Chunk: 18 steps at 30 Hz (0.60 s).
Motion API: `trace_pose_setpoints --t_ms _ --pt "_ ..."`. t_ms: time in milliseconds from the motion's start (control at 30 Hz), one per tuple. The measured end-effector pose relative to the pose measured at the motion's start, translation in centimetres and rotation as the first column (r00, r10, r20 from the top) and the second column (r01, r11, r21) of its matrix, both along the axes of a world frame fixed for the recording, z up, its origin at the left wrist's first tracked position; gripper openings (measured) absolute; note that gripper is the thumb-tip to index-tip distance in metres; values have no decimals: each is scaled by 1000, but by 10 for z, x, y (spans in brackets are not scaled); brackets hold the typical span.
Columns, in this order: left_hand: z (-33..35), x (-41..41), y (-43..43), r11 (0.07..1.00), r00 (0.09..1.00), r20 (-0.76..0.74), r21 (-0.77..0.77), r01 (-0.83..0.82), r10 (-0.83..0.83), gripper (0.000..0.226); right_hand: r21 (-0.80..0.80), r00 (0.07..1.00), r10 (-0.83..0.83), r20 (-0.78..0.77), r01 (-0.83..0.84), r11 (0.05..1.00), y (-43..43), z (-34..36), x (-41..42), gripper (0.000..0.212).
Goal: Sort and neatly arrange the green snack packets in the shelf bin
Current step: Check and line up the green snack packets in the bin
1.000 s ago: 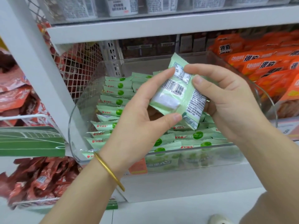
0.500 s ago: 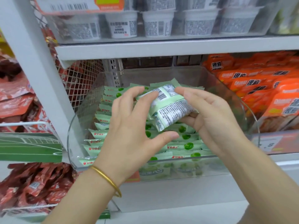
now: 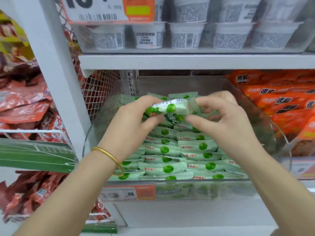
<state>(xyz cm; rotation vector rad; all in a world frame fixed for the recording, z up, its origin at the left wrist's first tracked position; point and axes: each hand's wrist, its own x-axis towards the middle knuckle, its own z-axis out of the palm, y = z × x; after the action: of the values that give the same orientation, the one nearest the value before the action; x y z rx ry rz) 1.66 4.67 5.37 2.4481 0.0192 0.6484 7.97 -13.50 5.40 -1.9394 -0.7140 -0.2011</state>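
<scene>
Both hands meet in the centre of the frame, above the middle of a clear plastic bin point(image 3: 221, 190). The left hand point(image 3: 134, 120), with a gold bangle point(image 3: 109, 155) at its wrist, pinches the left end of a green snack packet point(image 3: 170, 108) between thumb and curled fingers. The right hand point(image 3: 223, 120) pinches the packet's crimped right end between thumb and forefinger, the other fingers curled behind. The packet lies roughly level, raised clear of the packets below it.

The stacked green packets point(image 3: 170, 168) fill the bin in overlapping rows from the front wall back towards the centre. The rows at lower centre lie flat and even; those behind the hands look looser. The bin's back wall and its upper right side stand bare above the packets, leaving open room there. The front wall is low, with a price label point(image 3: 127, 193) stuck at its lower left.

Overhead, a white shelf board point(image 3: 187, 61) runs across the upper frame, well above the hands, carrying white tubs point(image 3: 185, 36). A white upright point(image 3: 56, 74) and wire mesh point(image 3: 98, 89) close off the bin's left side, with red packets point(image 3: 22, 103) beyond at left. Orange packets point(image 3: 281, 99) press against the bin's right wall at right of frame.
</scene>
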Motion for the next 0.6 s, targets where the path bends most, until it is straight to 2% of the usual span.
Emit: trace_pose_setpoints --t_ms 133,233,267,333,433,500,600 --pt "3 4 0 992 998 25 -108 62 -59 26 -32 991 51 120 -48 998 10 0 4 32" --pt "-2 6 2 992 999 44 -124 -16 22 50 -4 985 -53 166 55 998 15 -5 3 24" --pt "-5 6 5 992 996 26 -99 -77 80 56 -8 978 -96 187 99 995 16 -6 2 23" --pt "-13 5 12 984 984 -44 40 -173 174 55 -26 965 -155 213 164 986 16 -8 1 22" --pt "-23 2 13 947 953 -206 280 -159 221 44 -88 950 -173 260 202 975 18 -11 1 27" --pt "-23 0 10 933 929 -279 331 -143 242 43 -145 938 -190 291 240 960 23 -11 1 30" --pt "-23 0 10 928 917 -305 343 -145 256 40 -253 916 -188 354 288 924 31 -4 2 35"
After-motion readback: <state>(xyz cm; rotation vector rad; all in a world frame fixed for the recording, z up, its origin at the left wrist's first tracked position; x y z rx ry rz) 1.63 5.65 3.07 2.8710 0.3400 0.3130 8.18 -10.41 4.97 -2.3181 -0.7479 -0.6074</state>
